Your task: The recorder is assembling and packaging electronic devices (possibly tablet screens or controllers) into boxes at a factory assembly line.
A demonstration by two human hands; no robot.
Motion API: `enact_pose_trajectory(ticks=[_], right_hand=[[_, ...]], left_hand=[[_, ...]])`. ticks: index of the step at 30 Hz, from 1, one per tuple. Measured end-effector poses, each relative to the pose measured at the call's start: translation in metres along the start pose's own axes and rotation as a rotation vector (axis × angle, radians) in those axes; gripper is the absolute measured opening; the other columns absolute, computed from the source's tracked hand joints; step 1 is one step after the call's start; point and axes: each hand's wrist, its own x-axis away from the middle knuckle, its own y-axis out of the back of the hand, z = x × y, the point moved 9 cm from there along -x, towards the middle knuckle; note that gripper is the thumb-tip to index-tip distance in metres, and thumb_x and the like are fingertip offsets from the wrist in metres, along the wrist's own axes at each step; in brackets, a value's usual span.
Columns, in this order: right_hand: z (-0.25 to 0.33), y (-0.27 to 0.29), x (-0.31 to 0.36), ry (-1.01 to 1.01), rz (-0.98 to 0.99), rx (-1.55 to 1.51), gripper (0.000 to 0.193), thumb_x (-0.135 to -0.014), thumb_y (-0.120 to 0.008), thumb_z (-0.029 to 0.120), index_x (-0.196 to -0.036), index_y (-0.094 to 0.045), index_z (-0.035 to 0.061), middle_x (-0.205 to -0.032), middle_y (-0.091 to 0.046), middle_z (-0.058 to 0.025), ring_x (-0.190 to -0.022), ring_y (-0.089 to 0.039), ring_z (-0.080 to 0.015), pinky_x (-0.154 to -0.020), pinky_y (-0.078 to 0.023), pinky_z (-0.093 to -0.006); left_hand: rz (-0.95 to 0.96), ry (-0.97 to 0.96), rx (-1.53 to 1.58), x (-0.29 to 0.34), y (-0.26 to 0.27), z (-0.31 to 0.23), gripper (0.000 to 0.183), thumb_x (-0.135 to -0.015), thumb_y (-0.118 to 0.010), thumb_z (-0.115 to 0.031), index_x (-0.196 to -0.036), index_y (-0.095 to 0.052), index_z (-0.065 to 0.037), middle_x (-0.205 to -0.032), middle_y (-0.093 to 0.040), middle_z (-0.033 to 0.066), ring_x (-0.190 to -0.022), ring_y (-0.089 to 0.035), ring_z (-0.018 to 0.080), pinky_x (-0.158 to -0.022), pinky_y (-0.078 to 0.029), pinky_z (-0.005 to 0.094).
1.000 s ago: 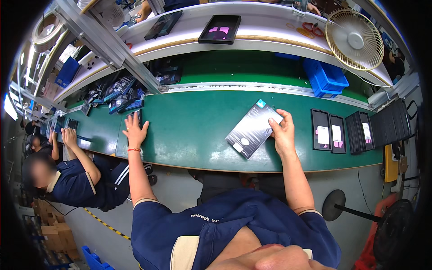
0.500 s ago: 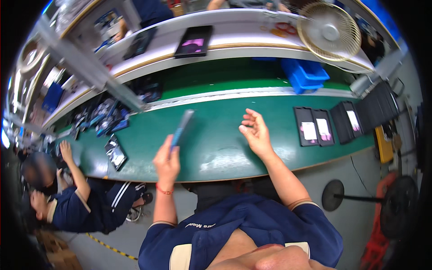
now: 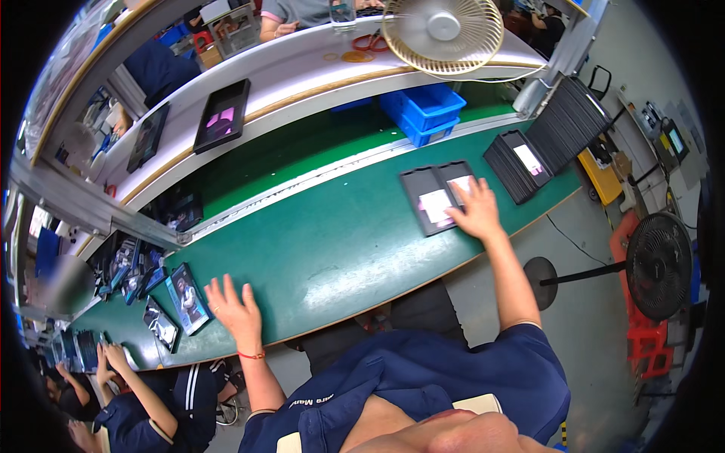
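My left hand (image 3: 236, 311) hovers over the green bench with its fingers spread and nothing in it. Close by on its left lies a slim blue box (image 3: 186, 299) with a picture on its face. Beside that box is a glossy, clear-wrapped flat packet (image 3: 161, 323). On the right, my right hand (image 3: 476, 211) reaches onto a pair of shallow black trays (image 3: 417, 189), its fingers stretched out over the right one. A white card with pink (image 3: 436, 207) lies in the left tray; the card in the right tray is partly hidden by my fingers.
Stacked black trays (image 3: 502, 167) stand at the bench's right end, near blue bins (image 3: 429, 109). A heap of packets (image 3: 124, 264) lies at left. A shelf with a black tray (image 3: 223, 113) and a fan (image 3: 444, 27) runs above. A co-worker (image 3: 143, 404) sits at left.
My left hand moved left and let go of the slim blue box, which lies on the bench. My right hand moved right onto the black trays. The view turned to the right.
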Motion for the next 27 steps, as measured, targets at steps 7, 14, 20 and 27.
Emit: enact_pose_trajectory(ticks=[7, 14, 20, 27], right_hand=[[0.211, -0.009, 0.024, -0.027, 0.042, -0.154, 0.069, -0.083, -0.053, 0.055, -0.142, -0.039, 0.0234, -0.147, -0.023, -0.0279, -0.136, -0.016, -0.0492, -0.106, -0.015, -0.0644], [0.144, 0.063, 0.004, -0.008, -0.394, -0.304, 0.063, -0.078, -0.068, 0.035, -0.131, -0.046, 0.0078, -0.137, -0.038, -0.0293, -0.126, -0.037, -0.0460, -0.100, -0.032, -0.0564], [-0.072, 0.139, 0.014, -0.138, -0.800, 0.215, 0.055, -0.070, -0.076, 0.033, -0.108, -0.055, 0.0001, -0.114, -0.053, -0.0233, -0.107, -0.050, -0.0396, -0.091, -0.041, -0.0467], [-0.110, 0.125, 0.017, 0.101, -0.653, 0.044, 0.033, -0.067, -0.078, 0.023, -0.072, -0.049, 0.0055, -0.073, -0.052, -0.0123, -0.076, -0.049, -0.0338, -0.069, -0.040, -0.0431]], left_hand=[[0.339, -0.332, 0.404, -0.010, -0.032, -0.168, 0.048, -0.089, -0.057, -0.027, -0.135, -0.049, -0.015, -0.145, -0.036, 0.0166, -0.139, -0.023, 0.0372, -0.108, -0.007, 0.0634], [0.549, -0.304, 0.347, -0.009, -0.058, -0.155, 0.034, -0.093, -0.049, -0.030, -0.124, -0.059, -0.019, -0.141, -0.044, 0.0139, -0.135, -0.032, 0.0348, -0.106, -0.011, 0.0675], [0.456, -0.225, 0.393, -0.016, -0.050, -0.107, 0.028, -0.090, -0.055, -0.026, -0.109, -0.065, -0.009, -0.131, -0.053, 0.0177, -0.130, -0.041, 0.0343, -0.108, -0.018, 0.0591], [0.138, -0.226, 0.333, -0.027, -0.013, -0.123, 0.031, -0.085, -0.063, -0.021, -0.110, -0.063, -0.002, -0.128, -0.051, 0.0229, -0.126, -0.042, 0.0398, -0.106, -0.029, 0.0492]])
